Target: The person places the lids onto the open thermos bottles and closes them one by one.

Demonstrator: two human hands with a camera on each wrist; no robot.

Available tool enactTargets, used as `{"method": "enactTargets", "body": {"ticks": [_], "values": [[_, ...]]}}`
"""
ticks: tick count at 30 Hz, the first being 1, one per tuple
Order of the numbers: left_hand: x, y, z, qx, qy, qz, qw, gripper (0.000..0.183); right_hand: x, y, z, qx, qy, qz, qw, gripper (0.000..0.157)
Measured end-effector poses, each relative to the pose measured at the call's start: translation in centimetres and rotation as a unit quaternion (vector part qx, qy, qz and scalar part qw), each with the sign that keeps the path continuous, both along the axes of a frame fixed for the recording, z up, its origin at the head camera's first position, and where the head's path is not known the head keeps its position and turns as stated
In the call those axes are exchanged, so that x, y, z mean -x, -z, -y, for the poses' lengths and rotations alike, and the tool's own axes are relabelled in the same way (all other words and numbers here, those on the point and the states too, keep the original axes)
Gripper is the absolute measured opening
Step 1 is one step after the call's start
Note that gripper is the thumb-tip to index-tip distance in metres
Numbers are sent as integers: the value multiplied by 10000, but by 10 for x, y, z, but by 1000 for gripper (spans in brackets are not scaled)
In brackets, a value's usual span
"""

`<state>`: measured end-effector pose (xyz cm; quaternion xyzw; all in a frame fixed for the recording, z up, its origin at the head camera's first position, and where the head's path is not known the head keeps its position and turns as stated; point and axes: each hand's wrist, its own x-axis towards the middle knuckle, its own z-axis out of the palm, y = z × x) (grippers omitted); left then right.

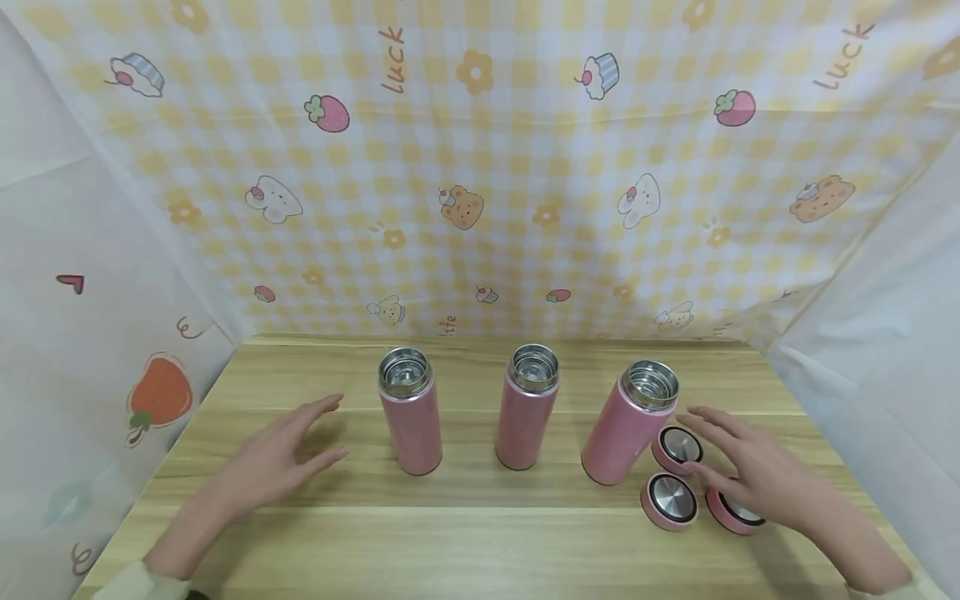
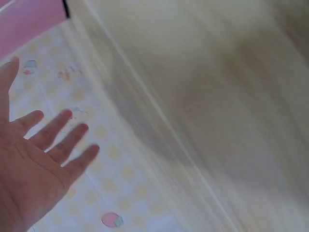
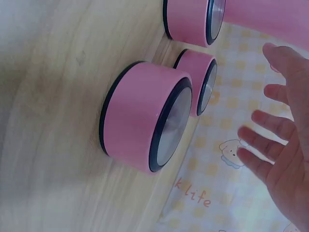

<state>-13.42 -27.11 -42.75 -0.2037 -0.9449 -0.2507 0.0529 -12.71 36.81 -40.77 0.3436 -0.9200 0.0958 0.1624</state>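
Left hand (image 1: 273, 458) and right hand (image 1: 765, 471) are hovering, fingers relaxed and empty, near lids (image 1: 672, 500) and bottles (image 1: 526, 425) probably stiff, slick and best gripped mid-body.

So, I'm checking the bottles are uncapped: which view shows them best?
The head view: all three pink bottles show whole, mouths open. Each wrist view catches only a cropped pink bottle side in an upper corner, no mouth.
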Motion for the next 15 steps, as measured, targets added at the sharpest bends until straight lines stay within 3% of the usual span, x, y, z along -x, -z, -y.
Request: {"method": "enactTargets", "body": {"ticks": [6, 9, 15], "values": [[8, -3, -22, -1041, 576, 220, 9927, 82, -3, 2, 4, 268, -510, -248, 9980, 41], [11, -5, -33, -1395, 723, 398, 9868, 87, -8, 4, 8, 466, -622, -99, 9969, 43], [16, -4, -50, -2010, 689, 687, 9747, 94, -16, 6, 14, 575, -545, 183, 9967, 52]]}}
